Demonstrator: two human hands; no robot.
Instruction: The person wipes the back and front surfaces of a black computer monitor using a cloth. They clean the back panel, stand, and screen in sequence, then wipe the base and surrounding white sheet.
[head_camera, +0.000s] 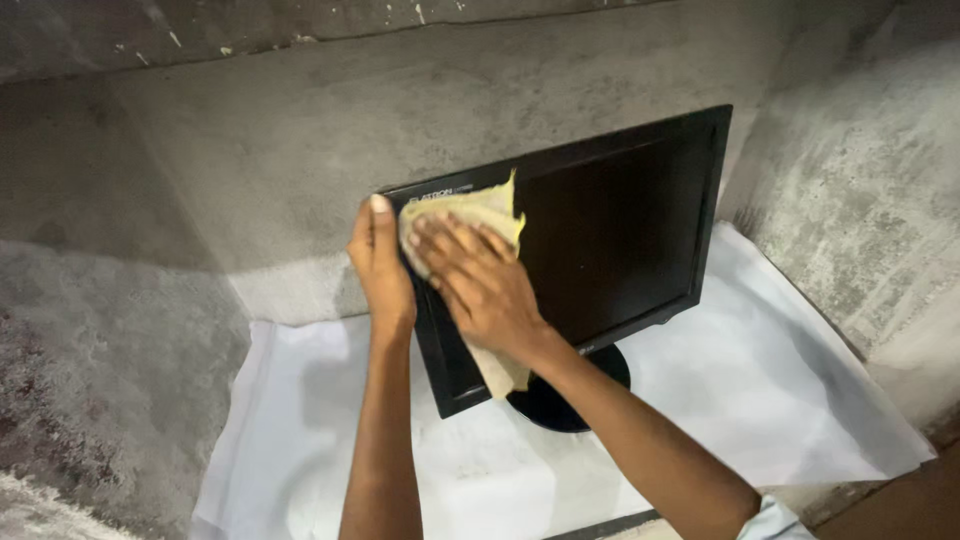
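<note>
At the centre of the frame, a black flat-panel computer monitor (610, 230) stands tilted on its round black base (560, 395), which rests on a white sheet (760, 380) spread over a grey concrete ledge (120, 360). The right hand (480, 285), fingers spread flat, presses a pale yellow cloth (480, 212) against the screen's upper left corner; the cloth's lower end hangs out beneath the wrist. The left hand (380, 270) clasps the monitor's left edge, its fingers wrapped behind the frame and thumb upright along the bezel. Rough grey concrete walls (300, 130) enclose the ledge behind and at right.
</note>
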